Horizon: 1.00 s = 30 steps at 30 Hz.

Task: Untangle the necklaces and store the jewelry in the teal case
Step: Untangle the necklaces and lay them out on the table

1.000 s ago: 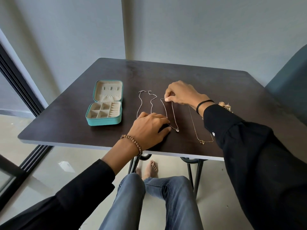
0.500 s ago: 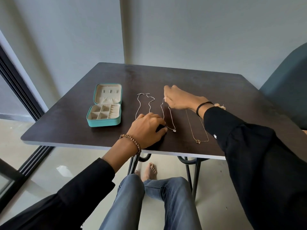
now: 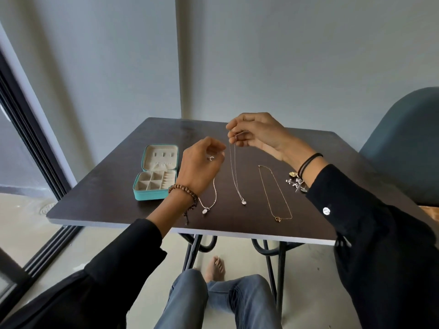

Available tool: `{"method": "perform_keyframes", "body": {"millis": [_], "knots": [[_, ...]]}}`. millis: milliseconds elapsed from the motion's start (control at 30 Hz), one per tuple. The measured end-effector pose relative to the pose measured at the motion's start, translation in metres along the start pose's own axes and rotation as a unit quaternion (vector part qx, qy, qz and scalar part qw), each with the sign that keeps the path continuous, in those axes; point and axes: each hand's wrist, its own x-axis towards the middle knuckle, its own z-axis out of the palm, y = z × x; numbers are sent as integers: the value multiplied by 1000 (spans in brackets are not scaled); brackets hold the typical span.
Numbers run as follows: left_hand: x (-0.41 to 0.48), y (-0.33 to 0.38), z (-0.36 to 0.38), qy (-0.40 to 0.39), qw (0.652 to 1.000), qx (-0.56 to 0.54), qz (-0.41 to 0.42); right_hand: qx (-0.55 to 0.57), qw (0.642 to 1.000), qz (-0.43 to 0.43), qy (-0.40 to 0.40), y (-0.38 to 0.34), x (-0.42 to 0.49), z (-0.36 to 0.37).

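- Here, the teal case (image 3: 154,195) lies open on the table (image 3: 107,186), lid back, cream compartments showing.
- The right hand (image 3: 257,136) pinches the middle necklace (image 3: 243,201) by its top; the pendant touches the table.
- The left hand (image 3: 202,165) hovers, fingers curled; what it holds cannot be told.

Sleeves: left sleeve (image 3: 107,281) and right sleeve (image 3: 380,257) black, long, loose.
Left wrist: brown wooden bead bracelet (image 3: 184,193), dark tassel.
Right wrist: thin black cord bands (image 3: 308,162).
Right cuff: one white button (image 3: 326,211).
Legs: blue jeans (image 3: 225,302), bare foot (image 3: 215,269), bottom centre.
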Motion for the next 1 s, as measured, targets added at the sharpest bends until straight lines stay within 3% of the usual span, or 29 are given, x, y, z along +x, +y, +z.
{"method": "perform_keyframes", "body": {"millis": [167,333,667,767,900,1000], "knots": [[10,17,-5,-5,996,-85,-39,50,999,-14,-1,-25,-9,3],[18,20,-7,-26,987,-142,-73,-40,997,-68,-16,-36,-16,2],[23,24,-13,-12,972,-213,-94,-123,979,-141,82,-44,-14,-1],[23,27,-17,-15,960,-262,-98,-211,962,-148,88,-44,-14,-6],[20,21,-14,-28,948,-297,-113,-376,910,-153,80,-40,-14,-6],[16,12,-6,-44,938,-314,-141,-383,912,-126,69,-35,-10,-8]]}}
